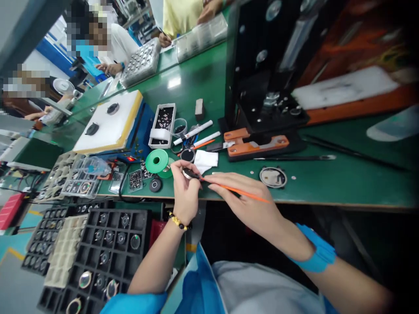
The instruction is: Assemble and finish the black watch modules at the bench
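Note:
My left hand [185,192], wearing a beaded bracelet, is closed on a small round black watch case [190,173] at the table's front edge. Between the fingers of my right hand [248,198] is a thin orange pointed tool [244,193], and its tip reaches the watch case. Fingers hide part of both things. Just behind my hands lie a white cloth [206,161] and a round dark watch part [187,155]. A green spool [157,161] sits left of them, and an open round watch case [273,177] lies to the right.
A black press [262,65] stands at the back right, with an orange-and-black fixture [255,146] before it. A blue box with a white top [111,122] is at the left. Compartment trays [111,253] with watches are at lower left. Other people work across the table.

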A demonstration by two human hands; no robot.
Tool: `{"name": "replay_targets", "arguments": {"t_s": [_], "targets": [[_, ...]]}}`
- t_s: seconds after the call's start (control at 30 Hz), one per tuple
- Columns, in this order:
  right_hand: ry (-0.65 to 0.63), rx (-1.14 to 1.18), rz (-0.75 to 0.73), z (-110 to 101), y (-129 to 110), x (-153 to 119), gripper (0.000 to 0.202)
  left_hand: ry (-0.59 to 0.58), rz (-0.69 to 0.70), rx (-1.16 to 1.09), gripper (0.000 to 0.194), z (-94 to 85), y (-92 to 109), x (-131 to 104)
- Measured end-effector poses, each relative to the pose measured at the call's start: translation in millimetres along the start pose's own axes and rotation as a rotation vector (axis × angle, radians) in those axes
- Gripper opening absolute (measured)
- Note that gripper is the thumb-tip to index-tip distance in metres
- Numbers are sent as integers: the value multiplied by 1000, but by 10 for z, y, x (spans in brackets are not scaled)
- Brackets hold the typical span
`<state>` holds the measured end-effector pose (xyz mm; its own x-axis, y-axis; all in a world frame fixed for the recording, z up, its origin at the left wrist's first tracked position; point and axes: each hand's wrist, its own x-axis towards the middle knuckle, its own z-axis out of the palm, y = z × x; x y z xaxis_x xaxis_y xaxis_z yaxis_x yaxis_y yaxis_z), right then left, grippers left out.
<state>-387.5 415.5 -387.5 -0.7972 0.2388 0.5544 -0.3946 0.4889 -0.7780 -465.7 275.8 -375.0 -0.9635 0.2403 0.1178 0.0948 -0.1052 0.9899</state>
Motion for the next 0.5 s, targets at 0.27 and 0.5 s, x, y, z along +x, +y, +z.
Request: {"name": "replay_targets", "arguments": {"t_s": [0.27, 0.5], "targets": [[13, -227, -47, -21, -30, 94, 29, -23, -344, -442, 18, -59, 194, 200], [-93, -365, -57, 284, -81, 287, 41, 185, -433, -532, 8, -3, 321, 233]]}}
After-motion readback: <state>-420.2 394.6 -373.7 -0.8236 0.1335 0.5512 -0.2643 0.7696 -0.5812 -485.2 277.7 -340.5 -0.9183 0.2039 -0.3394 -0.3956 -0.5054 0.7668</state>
